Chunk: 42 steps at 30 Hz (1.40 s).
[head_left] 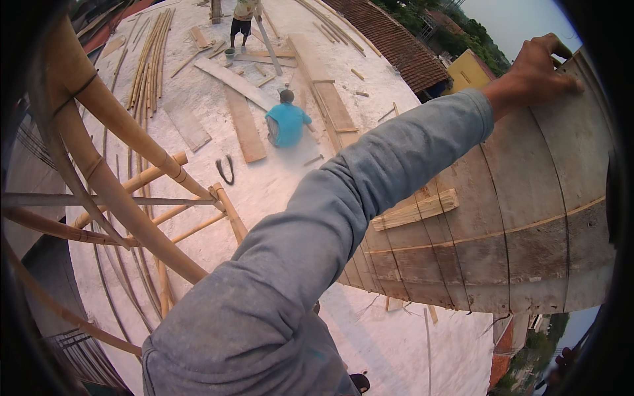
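My left arm, in a long grey sleeve, reaches across the view to the upper right. At its end my left hand (536, 71) is closed over the upper edge of a large wooden panel (522, 178), thumb on the near side and fingers curled at the rim. The panel is made of broad weathered boards with dark seams and a thin batten running along it. A short pale wood block (416, 210) lies against its face, just beyond my forearm. My right hand does not show.
Bamboo poles (125, 132) form a scaffold frame at the left. Below, on the pale slab (238, 178), lie planks (244, 125) and a bamboo pile (150, 63). A person in a blue shirt (288, 125) crouches there; another person (244, 23) stands farther back beside a bucket (230, 53).
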Each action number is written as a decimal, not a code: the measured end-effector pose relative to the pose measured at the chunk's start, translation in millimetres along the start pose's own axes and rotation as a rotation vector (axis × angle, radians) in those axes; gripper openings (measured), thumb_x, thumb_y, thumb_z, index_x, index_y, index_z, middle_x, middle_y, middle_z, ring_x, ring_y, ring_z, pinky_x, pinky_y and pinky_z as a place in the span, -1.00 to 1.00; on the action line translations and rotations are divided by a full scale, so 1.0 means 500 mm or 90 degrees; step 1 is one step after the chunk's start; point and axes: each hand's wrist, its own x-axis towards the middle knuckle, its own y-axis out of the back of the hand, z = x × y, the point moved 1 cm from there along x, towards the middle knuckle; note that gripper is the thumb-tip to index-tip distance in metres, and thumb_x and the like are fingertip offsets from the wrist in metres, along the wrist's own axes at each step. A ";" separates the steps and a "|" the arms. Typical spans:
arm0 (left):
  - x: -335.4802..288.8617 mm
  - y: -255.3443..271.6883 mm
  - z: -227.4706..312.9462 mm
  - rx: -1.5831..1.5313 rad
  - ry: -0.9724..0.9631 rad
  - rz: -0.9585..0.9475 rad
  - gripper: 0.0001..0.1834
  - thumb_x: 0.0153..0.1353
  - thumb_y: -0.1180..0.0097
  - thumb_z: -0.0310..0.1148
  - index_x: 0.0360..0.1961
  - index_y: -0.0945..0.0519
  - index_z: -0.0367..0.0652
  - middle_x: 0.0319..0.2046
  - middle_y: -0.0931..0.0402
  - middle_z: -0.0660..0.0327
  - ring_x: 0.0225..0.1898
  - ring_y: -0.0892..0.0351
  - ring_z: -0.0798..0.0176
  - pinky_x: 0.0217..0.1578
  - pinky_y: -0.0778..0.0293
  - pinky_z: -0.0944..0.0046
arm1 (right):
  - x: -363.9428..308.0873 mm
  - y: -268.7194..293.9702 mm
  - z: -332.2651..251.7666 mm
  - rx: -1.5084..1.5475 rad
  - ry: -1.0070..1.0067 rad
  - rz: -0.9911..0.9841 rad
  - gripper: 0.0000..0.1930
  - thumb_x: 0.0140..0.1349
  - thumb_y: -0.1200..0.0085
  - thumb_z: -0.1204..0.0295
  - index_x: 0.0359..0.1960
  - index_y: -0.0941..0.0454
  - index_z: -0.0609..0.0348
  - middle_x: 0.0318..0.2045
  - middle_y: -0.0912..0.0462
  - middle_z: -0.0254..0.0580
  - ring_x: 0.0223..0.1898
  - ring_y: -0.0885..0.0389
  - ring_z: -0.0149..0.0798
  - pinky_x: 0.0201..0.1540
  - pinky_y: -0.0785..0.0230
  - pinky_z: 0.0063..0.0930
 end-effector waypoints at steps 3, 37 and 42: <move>0.008 0.007 0.013 0.021 0.047 -0.019 -0.26 -0.03 -0.56 -0.14 0.08 -0.59 -0.45 0.02 -0.62 -0.20 0.04 -0.69 -0.02 0.04 -0.63 0.11 | -0.002 -0.011 -0.005 0.019 0.007 -0.017 -0.25 0.34 -0.14 0.41 0.51 -0.06 0.19 0.05 -0.50 -0.18 -0.06 -0.60 -0.26 -0.11 -0.62 -0.26; 0.059 -0.038 0.005 0.105 0.287 -0.156 0.14 0.09 -0.11 0.57 0.30 -0.48 -0.31 0.08 -0.58 -0.13 0.09 -0.62 -0.05 0.16 -0.48 0.01 | -0.003 0.174 -0.272 -0.895 0.161 0.288 -0.60 0.31 -0.17 0.50 0.19 -0.55 0.09 -0.17 -0.67 -0.07 -0.22 -0.67 -0.12 -0.03 -0.49 -0.32; 0.055 -0.044 0.004 0.080 0.264 -0.155 0.10 0.11 -0.12 0.55 0.27 -0.52 -0.31 0.05 -0.60 -0.13 0.07 -0.63 -0.04 0.16 -0.49 0.04 | 0.036 0.170 -0.256 -1.132 0.230 0.242 -0.46 0.16 -0.19 0.56 0.25 -0.49 0.15 -0.09 -0.62 0.03 -0.11 -0.67 0.05 0.16 -0.43 -0.13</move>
